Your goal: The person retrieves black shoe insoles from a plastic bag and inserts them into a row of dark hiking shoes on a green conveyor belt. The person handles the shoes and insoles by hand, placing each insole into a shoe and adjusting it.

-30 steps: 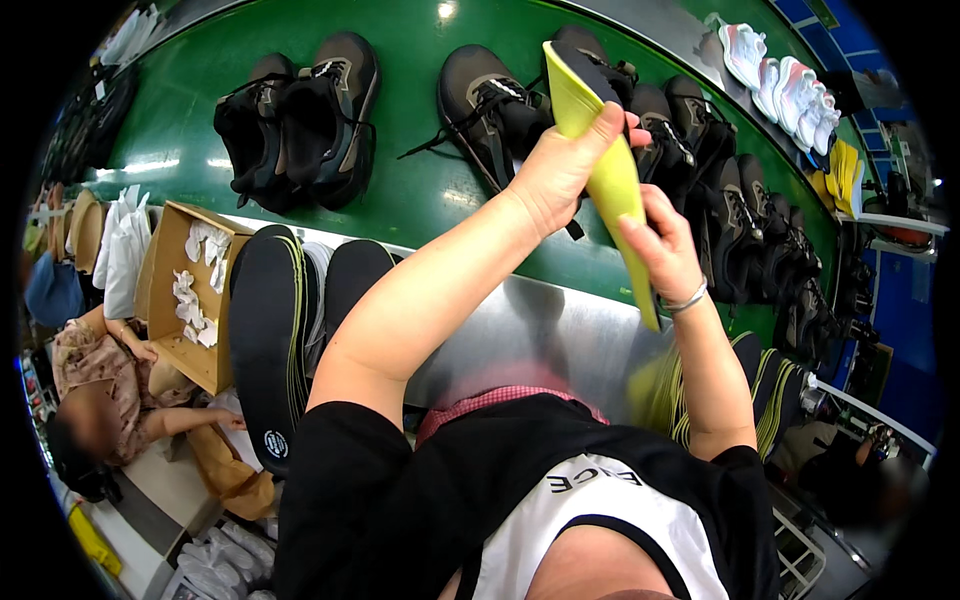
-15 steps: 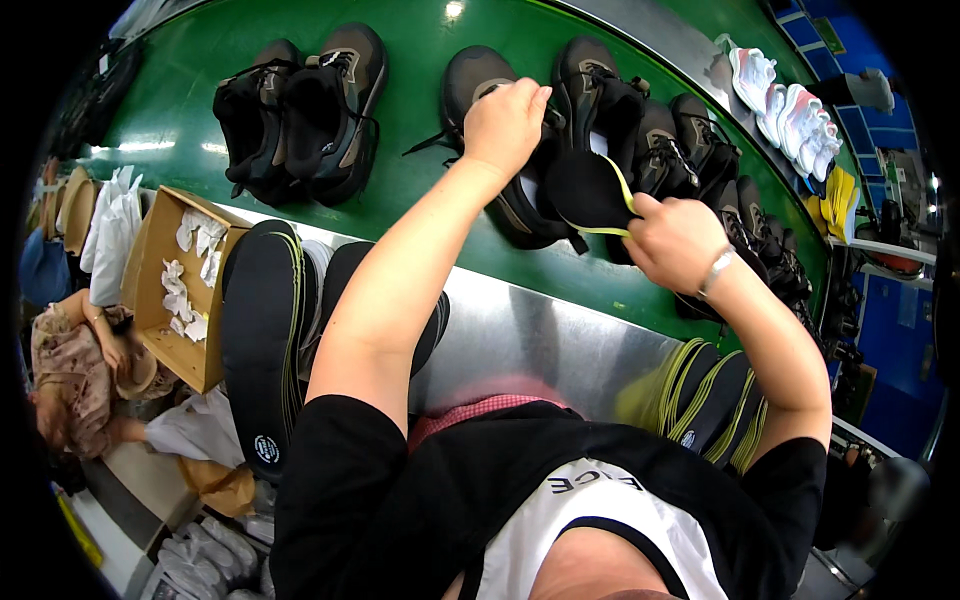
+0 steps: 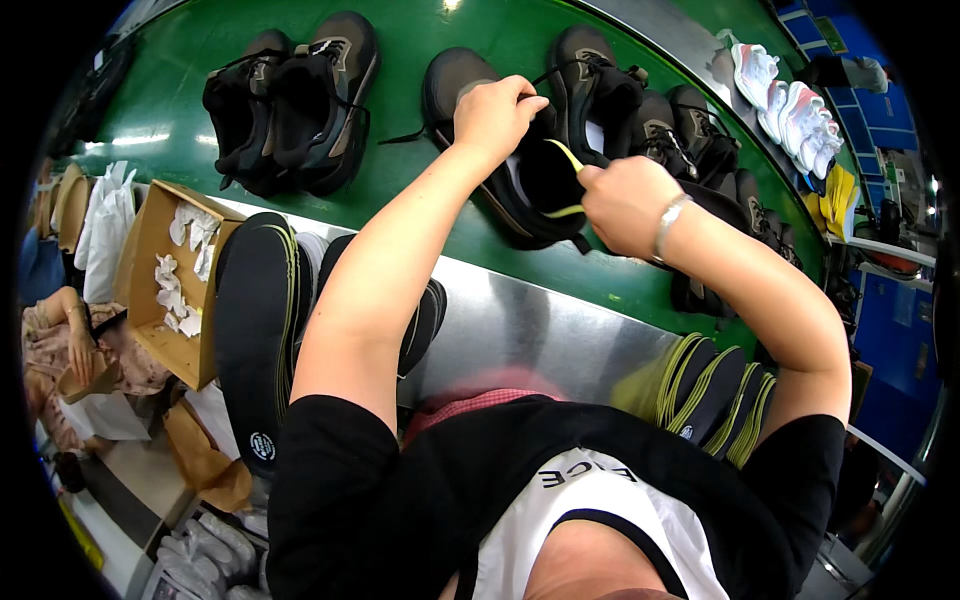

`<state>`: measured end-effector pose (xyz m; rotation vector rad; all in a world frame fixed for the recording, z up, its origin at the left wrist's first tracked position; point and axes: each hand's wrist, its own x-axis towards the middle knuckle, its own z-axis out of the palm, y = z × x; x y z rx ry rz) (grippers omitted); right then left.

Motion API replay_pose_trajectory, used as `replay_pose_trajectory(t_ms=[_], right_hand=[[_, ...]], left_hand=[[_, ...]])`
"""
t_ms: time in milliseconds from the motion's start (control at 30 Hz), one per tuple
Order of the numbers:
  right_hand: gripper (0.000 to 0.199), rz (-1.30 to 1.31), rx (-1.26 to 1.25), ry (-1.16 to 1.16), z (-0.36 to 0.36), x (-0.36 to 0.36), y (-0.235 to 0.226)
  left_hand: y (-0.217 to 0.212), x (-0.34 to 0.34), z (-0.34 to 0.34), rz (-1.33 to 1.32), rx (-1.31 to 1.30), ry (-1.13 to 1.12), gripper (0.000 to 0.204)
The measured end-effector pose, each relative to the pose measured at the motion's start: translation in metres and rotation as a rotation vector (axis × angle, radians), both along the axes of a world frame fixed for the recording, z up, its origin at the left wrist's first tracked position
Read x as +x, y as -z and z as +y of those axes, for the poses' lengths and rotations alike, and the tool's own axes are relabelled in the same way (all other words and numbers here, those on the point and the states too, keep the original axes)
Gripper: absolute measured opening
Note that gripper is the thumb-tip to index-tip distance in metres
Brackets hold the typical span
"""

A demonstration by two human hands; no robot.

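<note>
"Can you see where the insole (image 3: 552,185) is from there?"

"Partly inside the dark brown shoe (image 3: 505,212). Its far end is down in the opening; the near end sticks out by the heel, in the right hand (image 3: 630,205)."

"What sort of hold is that?"

"The fingers are closed around the near end, and the yellow-green edges curl up like a trough. I'd say that curl is worth keeping: a narrowed insole should clear the collar more easily."

"And the left hand (image 3: 492,122)?"

"Up over the tongue area, fingers bent and close together. I can't tell whether they pinch anything or only press; the shoe hides what's under the tips."

"So what makes for a clean job here?"

"Hold the tongue forward, I'd think, so the front end doesn't catch and fold. The shoe lies at a slant on the green counter (image 3: 395,180), toe away and to the left, so the push ought to follow that line, low along the inside. Only then let the curl open and press the heel flat."

"Any risk?"

"Letting go early could leave it crooked. And the neighbouring shoe (image 3: 600,90) sits just beside, so I'd mind the elbow room."
</note>
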<state>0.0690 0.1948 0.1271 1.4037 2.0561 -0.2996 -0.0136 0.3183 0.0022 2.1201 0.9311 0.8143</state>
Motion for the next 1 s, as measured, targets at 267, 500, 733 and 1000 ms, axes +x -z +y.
replay_pose_trajectory(t_ms=[267, 500, 733, 1000], right_hand=[[0.028, 0.237, 0.343, 0.56, 0.029, -0.02, 0.115], [0.059, 0.106, 0.143, 0.565, -0.014, -0.024, 0.051], [0.026, 0.234, 0.19, 0.541, -0.009, -0.008, 0.047], [0.023, 0.25, 0.253, 0.452, 0.032, -0.023, 0.103]], left_hand=[[0.029, -0.005, 0.023, -0.112, -0.646, 0.08, 0.024], [0.04, -0.007, 0.031, -0.169, -0.71, 0.126, 0.024], [0.031, -0.01, 0.032, -0.187, -0.805, 0.109, 0.025], [0.029, -0.016, 0.035, -0.191, -0.858, 0.129, 0.027]])
